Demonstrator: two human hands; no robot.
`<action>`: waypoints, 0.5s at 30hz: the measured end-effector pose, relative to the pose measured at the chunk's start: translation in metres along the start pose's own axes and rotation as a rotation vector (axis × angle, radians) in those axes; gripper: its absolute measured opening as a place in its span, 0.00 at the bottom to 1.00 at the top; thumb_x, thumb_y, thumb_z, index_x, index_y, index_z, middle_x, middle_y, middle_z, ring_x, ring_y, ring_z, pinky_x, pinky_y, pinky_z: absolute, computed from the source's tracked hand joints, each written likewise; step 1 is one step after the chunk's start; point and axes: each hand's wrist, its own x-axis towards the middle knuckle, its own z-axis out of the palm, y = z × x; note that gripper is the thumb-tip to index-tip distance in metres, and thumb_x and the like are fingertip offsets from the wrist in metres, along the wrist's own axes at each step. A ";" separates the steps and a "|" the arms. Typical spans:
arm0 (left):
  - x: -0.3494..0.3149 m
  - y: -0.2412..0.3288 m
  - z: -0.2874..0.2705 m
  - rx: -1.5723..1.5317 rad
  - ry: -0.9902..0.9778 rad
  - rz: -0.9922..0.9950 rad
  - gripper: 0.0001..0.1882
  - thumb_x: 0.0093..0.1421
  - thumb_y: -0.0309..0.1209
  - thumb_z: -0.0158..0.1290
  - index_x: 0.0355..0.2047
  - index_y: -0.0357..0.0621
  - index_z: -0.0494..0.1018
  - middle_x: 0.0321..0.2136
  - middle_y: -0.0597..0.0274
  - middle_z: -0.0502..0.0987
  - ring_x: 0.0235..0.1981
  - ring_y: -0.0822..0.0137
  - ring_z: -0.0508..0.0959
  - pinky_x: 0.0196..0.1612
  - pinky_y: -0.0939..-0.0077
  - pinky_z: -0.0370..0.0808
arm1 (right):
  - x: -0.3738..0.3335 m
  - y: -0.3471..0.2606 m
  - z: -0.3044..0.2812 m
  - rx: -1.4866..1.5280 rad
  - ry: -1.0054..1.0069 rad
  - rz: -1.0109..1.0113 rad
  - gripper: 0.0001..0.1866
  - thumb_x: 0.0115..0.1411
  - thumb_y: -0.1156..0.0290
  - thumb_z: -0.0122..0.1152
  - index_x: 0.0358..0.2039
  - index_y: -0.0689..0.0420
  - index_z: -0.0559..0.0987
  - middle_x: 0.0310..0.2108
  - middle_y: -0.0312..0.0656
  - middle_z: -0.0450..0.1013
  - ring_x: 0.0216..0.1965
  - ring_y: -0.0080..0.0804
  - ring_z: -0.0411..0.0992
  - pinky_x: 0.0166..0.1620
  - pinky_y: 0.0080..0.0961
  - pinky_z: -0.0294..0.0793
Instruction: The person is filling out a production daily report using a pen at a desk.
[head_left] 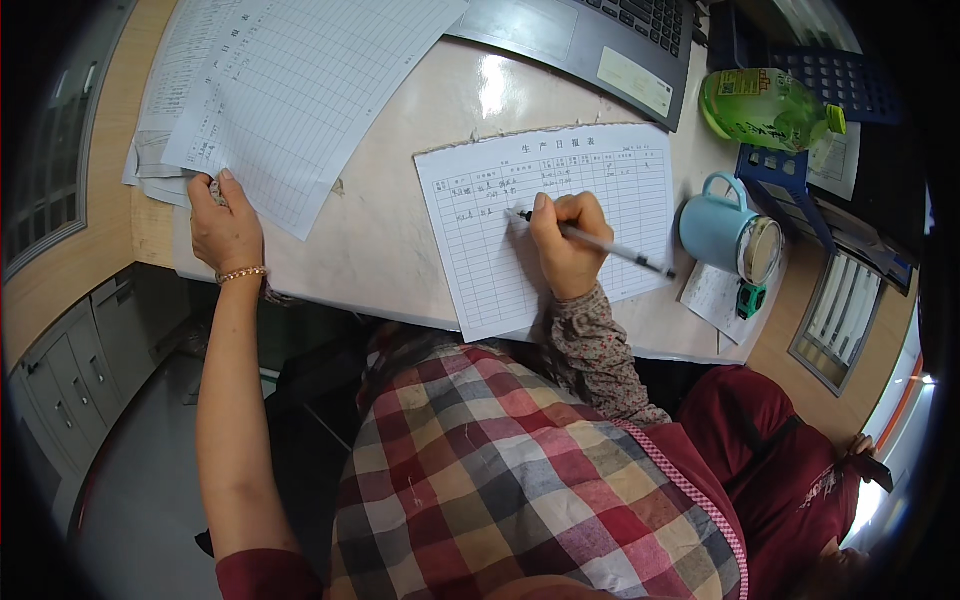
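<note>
My right hand [573, 240] grips a pen [630, 257] with a clear barrel and dark end, its tip on a printed form [560, 270]. The form's upper rows carry handwriting; many lower rows are blank. A floral sleeve [595, 340] covers my right forearm. My left hand [228, 228], with a bracelet on its wrist, is closed at the table's left edge, beside the lower corner of another gridded sheet [320, 90]. A bit of floral cloth [217, 191] shows between its thumb and fingers, and similar cloth hangs below the hand.
A laptop [610, 50] stands at the back. Right of the form are a green drink bottle [765, 108] lying on its side, a light-blue mug [712, 228] and a small green item [750, 299]. More papers lie under the gridded sheet. A person in maroon [760, 450] is close at right.
</note>
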 end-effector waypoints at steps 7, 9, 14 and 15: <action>0.000 0.000 0.000 0.007 0.005 0.001 0.15 0.57 0.43 0.47 0.37 0.46 0.67 0.26 0.51 0.76 0.28 0.48 0.75 0.28 0.56 0.68 | -0.002 -0.003 0.006 -0.095 0.037 -0.122 0.15 0.49 0.74 0.64 0.13 0.59 0.67 0.09 0.34 0.64 0.11 0.16 0.60 0.15 0.15 0.58; -0.001 0.000 -0.001 0.009 0.000 -0.004 0.15 0.57 0.43 0.47 0.37 0.46 0.67 0.26 0.51 0.76 0.28 0.48 0.75 0.28 0.56 0.68 | -0.002 -0.004 0.007 -0.184 0.033 -0.156 0.15 0.48 0.75 0.64 0.13 0.59 0.66 0.09 0.35 0.64 0.11 0.16 0.60 0.15 0.15 0.58; -0.001 -0.001 0.000 -0.005 0.013 0.011 0.15 0.57 0.43 0.47 0.37 0.45 0.67 0.26 0.50 0.76 0.28 0.48 0.75 0.28 0.56 0.68 | -0.002 -0.005 0.008 -0.155 0.021 -0.133 0.15 0.47 0.75 0.63 0.12 0.59 0.66 0.09 0.35 0.64 0.11 0.16 0.60 0.15 0.16 0.57; -0.001 -0.002 0.001 -0.007 0.009 0.011 0.15 0.57 0.43 0.47 0.37 0.45 0.67 0.26 0.50 0.76 0.28 0.48 0.75 0.28 0.56 0.68 | -0.002 -0.005 0.008 -0.167 0.028 -0.140 0.15 0.47 0.75 0.63 0.12 0.59 0.66 0.09 0.35 0.63 0.11 0.16 0.60 0.15 0.16 0.57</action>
